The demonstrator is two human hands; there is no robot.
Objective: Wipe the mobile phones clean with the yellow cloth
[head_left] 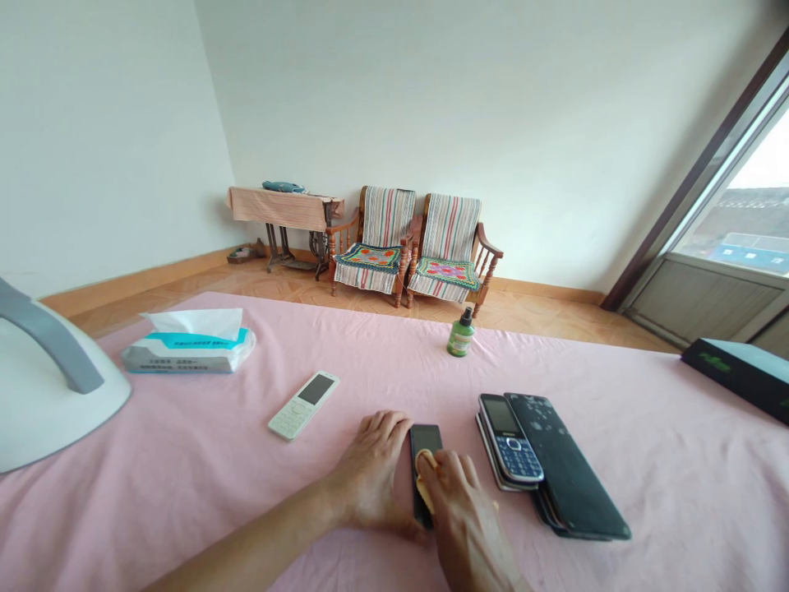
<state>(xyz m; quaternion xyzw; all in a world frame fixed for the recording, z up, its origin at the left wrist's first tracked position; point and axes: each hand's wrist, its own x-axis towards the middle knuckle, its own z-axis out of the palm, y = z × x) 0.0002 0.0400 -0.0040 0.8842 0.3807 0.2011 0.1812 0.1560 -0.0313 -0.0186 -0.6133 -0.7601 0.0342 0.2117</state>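
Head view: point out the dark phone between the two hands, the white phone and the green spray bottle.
dark phone [426,438]: head view, on its screen.
white phone [303,406]: head view, on its front, around the keypad's upper part.
green spray bottle [460,337]: head view, on its body.

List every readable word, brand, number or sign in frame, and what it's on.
No text reads clearly.
Tissue pack: printed characters, too blurred.
Green bottle: label, too small.
Black box: green lettering, too blurred.
Blue-keyed phone: mark below screen and keys, too small.
White phone: key markings, too small.
Dark phone under right hand: no text discernible.
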